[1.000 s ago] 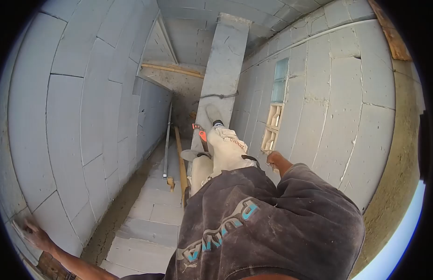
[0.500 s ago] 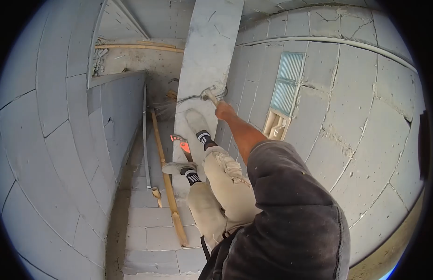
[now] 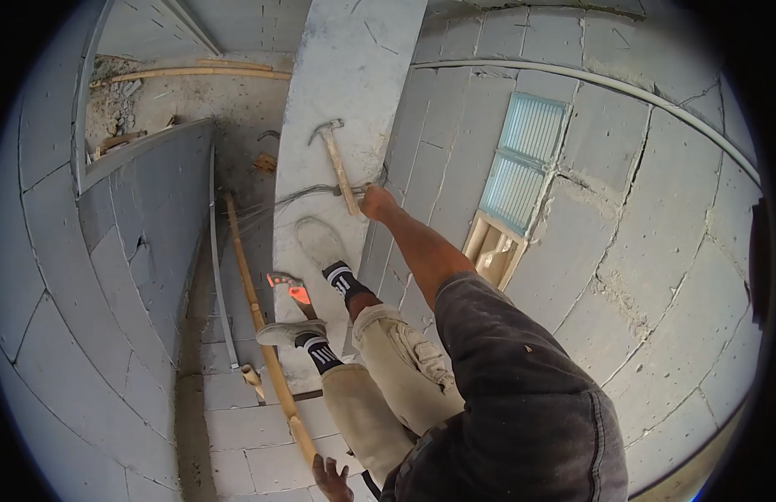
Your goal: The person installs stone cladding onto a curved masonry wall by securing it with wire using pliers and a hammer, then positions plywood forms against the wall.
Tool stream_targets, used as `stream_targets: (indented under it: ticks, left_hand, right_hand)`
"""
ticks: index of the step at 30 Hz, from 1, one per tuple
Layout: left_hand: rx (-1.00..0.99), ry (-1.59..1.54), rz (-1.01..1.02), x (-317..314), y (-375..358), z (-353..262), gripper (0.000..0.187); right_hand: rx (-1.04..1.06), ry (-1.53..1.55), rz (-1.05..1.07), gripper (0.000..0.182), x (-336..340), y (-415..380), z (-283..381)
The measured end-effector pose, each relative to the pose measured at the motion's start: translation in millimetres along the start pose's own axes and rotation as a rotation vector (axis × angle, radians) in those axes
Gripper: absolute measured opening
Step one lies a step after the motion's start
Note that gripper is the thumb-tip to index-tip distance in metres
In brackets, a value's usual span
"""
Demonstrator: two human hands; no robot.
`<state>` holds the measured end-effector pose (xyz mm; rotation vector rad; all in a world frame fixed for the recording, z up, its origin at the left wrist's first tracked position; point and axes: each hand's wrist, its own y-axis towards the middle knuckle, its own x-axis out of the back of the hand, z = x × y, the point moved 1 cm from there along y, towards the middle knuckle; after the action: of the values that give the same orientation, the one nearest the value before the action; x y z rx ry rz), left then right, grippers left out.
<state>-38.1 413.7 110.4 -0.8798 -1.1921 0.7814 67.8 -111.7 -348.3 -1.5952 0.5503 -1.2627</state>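
My right hand is closed at the right edge of the pale plank, beside the dark wires; what its fingers hold is too small to make out. A claw hammer lies on the plank, its handle end close to that hand. Low in the view my left hand is spread, with nothing in it, by the lower end of a long wooden pole. A saw with an orange handle rests on the plank by my shoes.
Block walls stand on both sides, the right one with a glass-block window and a pale conduit. A metal strip leans left of the pole. A short bamboo piece lies below it.
The hammer, earlier in my right hand, now lies on the plank, let go. My right hand has moved down beside the wires. My left hand has come into view at the bottom. The view has shifted.
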Motion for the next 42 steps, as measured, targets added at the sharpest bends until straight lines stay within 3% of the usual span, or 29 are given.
stream_targets:
  ticks: [3, 6, 8, 9, 12, 13, 15, 17, 20, 24, 27, 28, 33, 39, 42]
  left_hand:
    - [0.026, 0.206, 0.201, -77, -8, -40, 0.052]
    - [-0.127, -0.002, 0.097, -98, -21, -69, 0.044]
    - [-0.238, -0.104, 0.015, -90, -5, -55, 0.055]
    - [-0.053, -0.017, -0.07, -71, 13, -41, 0.041]
    - [0.042, -0.066, -0.187, -52, 24, -9, 0.038]
    - [0.058, -0.1, -0.214, -52, 21, -5, 0.037]
    - [0.065, 0.143, -0.193, -70, 9, -18, 0.034]
    - [-0.152, 0.366, -0.202, -76, 18, -6, 0.032]
    - [-0.092, 0.426, -0.18, -80, 17, -21, 0.033]
    - [-0.098, 0.342, -0.182, -84, 19, -20, 0.033]
    - [-0.079, 0.309, -0.131, -77, 38, 15, 0.034]
    - [-0.085, 0.314, -0.123, -75, 44, 27, 0.034]
    - [-0.118, 0.396, -0.106, -89, 44, 13, 0.035]
    - [0.027, 0.077, -0.02, -78, 61, 55, 0.035]
    - [0.024, 0.012, -0.114, -78, 64, 73, 0.032]
  right_hand:
    - [0.082, -0.073, -0.047, 0.038, 23, 20, -24]
    - [0.078, -0.007, -0.254, 0.029, 61, 63, -37]
    - [0.057, -0.021, -0.394, 0.03, 97, 95, -33]
    - [0.032, 0.018, -0.395, 0.037, 118, 103, -27]
    - [0.192, -0.114, -0.448, 0.035, 139, 129, -19]
    - [0.306, -0.146, -0.482, 0.035, 131, 146, -31]
    - [0.276, -0.101, -0.39, 0.035, 122, 142, -23]
    - [0.252, -0.023, -0.33, 0.032, 96, 125, -11]
    - [0.281, 0.096, -0.245, 0.029, 54, 91, 6]
    - [0.38, 0.194, -0.227, 0.024, -9, 54, 20]
    - [0.334, 0.176, -0.243, 0.021, -37, 29, 27]
    - [0.27, 0.295, -0.202, 0.022, -51, 35, 20]
    - [0.222, 0.233, -0.173, 0.024, -53, 32, 19]
    - [0.2, 0.052, -0.217, 0.029, -33, 29, 21]
    - [0.261, -0.021, -0.202, 0.031, -28, 36, 22]
